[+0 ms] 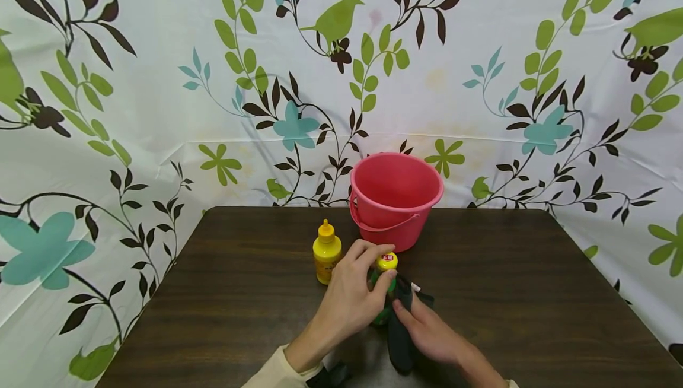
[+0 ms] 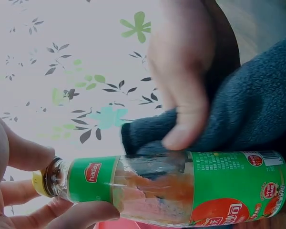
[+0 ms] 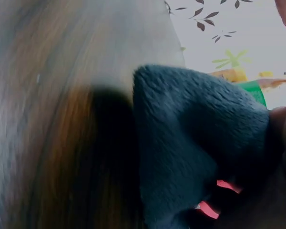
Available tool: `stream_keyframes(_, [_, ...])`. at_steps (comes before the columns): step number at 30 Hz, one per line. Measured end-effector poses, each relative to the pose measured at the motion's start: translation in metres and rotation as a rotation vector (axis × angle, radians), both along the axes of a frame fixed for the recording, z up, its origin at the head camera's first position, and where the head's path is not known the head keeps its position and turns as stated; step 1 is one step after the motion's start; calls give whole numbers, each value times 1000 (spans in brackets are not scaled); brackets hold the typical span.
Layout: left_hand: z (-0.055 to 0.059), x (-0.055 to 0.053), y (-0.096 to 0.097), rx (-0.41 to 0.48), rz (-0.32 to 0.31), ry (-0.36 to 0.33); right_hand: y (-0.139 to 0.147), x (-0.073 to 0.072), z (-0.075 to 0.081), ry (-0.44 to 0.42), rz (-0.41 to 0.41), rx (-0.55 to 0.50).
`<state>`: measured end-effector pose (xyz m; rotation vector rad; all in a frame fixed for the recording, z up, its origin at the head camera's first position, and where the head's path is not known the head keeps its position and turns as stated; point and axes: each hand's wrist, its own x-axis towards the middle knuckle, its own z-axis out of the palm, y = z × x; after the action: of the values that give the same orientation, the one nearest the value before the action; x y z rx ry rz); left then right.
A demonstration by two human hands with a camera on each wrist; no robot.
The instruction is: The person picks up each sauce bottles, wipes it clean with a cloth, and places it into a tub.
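Observation:
A glass sauce bottle [image 2: 236, 183] with green labels and a yellow cap stands on the table in the head view. My left hand [image 1: 352, 296] pinches it by the neck, thumb on one side and fingers on the other. Reddish residue shows through the clear glass. With my right hand [image 1: 434, 334] I hold a dark blue-grey cloth [image 2: 257, 100] against the side of the bottle, thumb on top of the fabric. One end of the cloth hangs down toward me. In the right wrist view the folded cloth [image 3: 181, 138] covers most of that hand.
A yellow squeeze bottle [image 1: 326, 257] with a nozzle stands just left of my left hand. Behind the bottle is a pink bucket [image 1: 395, 228] with its handle down. The dark wooden table [image 1: 240, 299] ends at a leaf-patterned curtain [image 1: 176, 109].

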<state>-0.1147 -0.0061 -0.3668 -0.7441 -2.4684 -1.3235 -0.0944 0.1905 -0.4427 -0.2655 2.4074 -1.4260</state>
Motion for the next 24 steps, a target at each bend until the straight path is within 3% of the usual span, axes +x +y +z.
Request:
stream_keyframes(4, [0,0,1,-2,-3,0,6,-2,-3,35,80,86])
stream_keyframes(11, [-1,0,0,9,-5,-8,9,-9,-4,92,139,209])
stream_keyframes(17, [-1,0,-1,10,2,1,7,-9,-3,65,107,227])
stream_keyframes(24, [-2,-1,-1,24,3,-3,7,-7,0,56,61,167])
